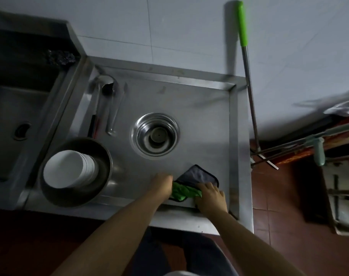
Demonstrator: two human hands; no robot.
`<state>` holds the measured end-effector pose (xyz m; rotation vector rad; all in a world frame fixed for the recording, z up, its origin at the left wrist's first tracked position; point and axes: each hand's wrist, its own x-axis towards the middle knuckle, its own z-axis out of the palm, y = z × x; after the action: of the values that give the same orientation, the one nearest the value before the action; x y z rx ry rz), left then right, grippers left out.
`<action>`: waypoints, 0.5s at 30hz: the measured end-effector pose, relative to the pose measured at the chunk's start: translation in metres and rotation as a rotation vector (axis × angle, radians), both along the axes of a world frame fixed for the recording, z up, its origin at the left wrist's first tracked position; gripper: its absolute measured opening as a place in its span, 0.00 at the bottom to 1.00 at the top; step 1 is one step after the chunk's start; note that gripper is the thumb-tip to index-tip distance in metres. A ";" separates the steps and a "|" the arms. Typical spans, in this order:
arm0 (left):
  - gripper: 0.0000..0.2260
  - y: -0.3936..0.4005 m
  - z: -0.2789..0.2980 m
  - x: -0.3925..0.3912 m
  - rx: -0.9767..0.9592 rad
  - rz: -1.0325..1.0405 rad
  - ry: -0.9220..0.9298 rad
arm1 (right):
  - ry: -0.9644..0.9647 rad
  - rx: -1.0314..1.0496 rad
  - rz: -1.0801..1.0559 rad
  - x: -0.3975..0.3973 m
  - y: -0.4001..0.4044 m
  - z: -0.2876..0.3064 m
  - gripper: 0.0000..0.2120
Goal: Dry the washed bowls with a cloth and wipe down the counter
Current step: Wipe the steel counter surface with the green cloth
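While both hands work at the near right corner of the steel counter (189,108), the cloth (191,186), green on one face and grey with a dark border on the other, lies bunched between them on the metal. The left hand (162,185) has its fingers curled into the green folds at the cloth's left end, and the right hand (210,195) grips the right end, fingers bent over the fabric. The grey corner beyond them lies flat on the counter.

The stack of white bowls (70,169) sits well to the left, nested in a large metal pan (76,173) near the counter's front edge, untouched by either hand. A nest of stainless steel bowls (155,135) stands mid-counter, and a ladle (108,90) with other utensils lies near the sink (16,100). A mop with a green handle (242,24) leans on the wall to the right.

The hands seem to be gathering or folding the cloth, which could belong either to drying or to wiping; I cannot tell which. Whether the bowls are dry already cannot be seen. If drying comes next, one hand must keep the cloth while the other reaches left to lift the top bowl free of the pan.
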<state>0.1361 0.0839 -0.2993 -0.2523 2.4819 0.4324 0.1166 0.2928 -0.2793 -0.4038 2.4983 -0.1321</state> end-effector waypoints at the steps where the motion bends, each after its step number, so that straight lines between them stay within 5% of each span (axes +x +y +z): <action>1: 0.08 0.000 -0.001 0.003 0.029 0.020 0.005 | -0.004 0.009 -0.010 0.000 0.000 0.001 0.24; 8: 0.05 -0.014 0.015 0.012 0.359 0.145 0.099 | -0.017 0.012 -0.101 -0.011 -0.003 0.019 0.15; 15: 0.14 -0.040 0.070 -0.014 0.324 0.138 0.287 | 0.149 -0.023 -0.079 -0.047 -0.003 0.063 0.12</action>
<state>0.1219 0.0435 -0.2290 -0.2434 2.6260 0.9783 0.0695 0.2897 -0.2160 -0.3352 2.6634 -0.1683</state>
